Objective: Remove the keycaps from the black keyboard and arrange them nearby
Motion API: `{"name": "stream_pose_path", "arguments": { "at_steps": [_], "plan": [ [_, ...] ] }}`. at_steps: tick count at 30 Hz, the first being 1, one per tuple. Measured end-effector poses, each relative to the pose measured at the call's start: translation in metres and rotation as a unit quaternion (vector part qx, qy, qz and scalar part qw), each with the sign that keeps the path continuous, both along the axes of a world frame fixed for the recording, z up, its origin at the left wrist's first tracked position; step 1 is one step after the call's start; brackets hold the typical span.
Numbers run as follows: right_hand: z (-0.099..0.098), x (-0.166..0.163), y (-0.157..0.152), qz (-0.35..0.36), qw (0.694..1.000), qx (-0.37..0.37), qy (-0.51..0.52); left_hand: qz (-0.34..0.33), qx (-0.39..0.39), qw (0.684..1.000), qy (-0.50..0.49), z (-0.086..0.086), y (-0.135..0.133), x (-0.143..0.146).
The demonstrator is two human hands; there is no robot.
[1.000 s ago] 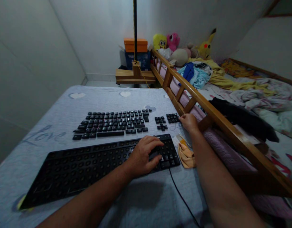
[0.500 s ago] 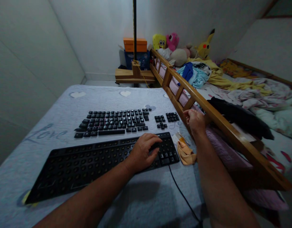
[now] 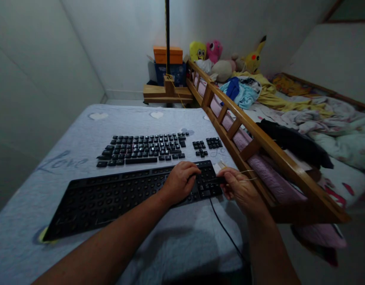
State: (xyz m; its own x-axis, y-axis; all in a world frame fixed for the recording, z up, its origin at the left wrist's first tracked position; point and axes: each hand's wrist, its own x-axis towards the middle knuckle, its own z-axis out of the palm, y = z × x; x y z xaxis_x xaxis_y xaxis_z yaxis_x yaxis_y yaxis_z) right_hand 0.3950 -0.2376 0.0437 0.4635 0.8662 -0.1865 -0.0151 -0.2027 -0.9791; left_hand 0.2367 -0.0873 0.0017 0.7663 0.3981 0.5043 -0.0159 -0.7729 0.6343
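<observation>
A black keyboard base (image 3: 111,198) with most of its caps off lies on a pale blue cloth (image 3: 81,130). Behind it, the loose keycaps (image 3: 143,148) are laid out in keyboard order. My left hand (image 3: 179,184) lies on the right part of the base, fingers curved and pressing down on it. My right hand (image 3: 240,190) is at the base's right end, where a few caps remain. It is pinched on a thin wire tool (image 3: 247,176) whose pale strands stick out to the right.
The keyboard's black cable (image 3: 224,229) runs off the near edge. A wooden bed rail (image 3: 259,142) borders the right side, with bedding and plush toys (image 3: 214,51) beyond. A dark pole (image 3: 167,39) on a wooden stand and an orange box (image 3: 167,55) stand at the back.
My right hand came back from the loose keycaps by the rail to the keyboard's right end, now pinching a wire tool. My left hand stayed on the keyboard.
</observation>
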Motion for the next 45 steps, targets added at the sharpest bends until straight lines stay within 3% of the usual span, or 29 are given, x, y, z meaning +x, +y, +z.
{"name": "stream_pose_path", "arguments": {
  "at_steps": [8,18,26,34,45],
  "plan": [
    [-0.011,-0.009,-0.008,0.009,0.999,0.034,-0.004,0.001,0.002,1.000,0.007,0.000,0.001,0.000],
    [-0.009,-0.011,-0.007,0.021,1.000,0.015,-0.001,0.000,0.003,1.000,0.015,-0.001,0.000,0.000],
    [-0.008,-0.007,-0.007,0.043,0.992,0.060,0.098,0.001,0.004,1.000,0.016,0.001,0.000,0.000],
    [-0.007,-0.006,-0.005,0.048,0.999,0.014,-0.015,0.000,0.001,1.000,0.019,0.000,0.000,0.000],
    [-0.008,-0.016,0.002,0.030,0.998,-0.012,-0.054,-0.002,0.000,1.000,0.029,-0.001,0.000,0.000]
  ]
}}
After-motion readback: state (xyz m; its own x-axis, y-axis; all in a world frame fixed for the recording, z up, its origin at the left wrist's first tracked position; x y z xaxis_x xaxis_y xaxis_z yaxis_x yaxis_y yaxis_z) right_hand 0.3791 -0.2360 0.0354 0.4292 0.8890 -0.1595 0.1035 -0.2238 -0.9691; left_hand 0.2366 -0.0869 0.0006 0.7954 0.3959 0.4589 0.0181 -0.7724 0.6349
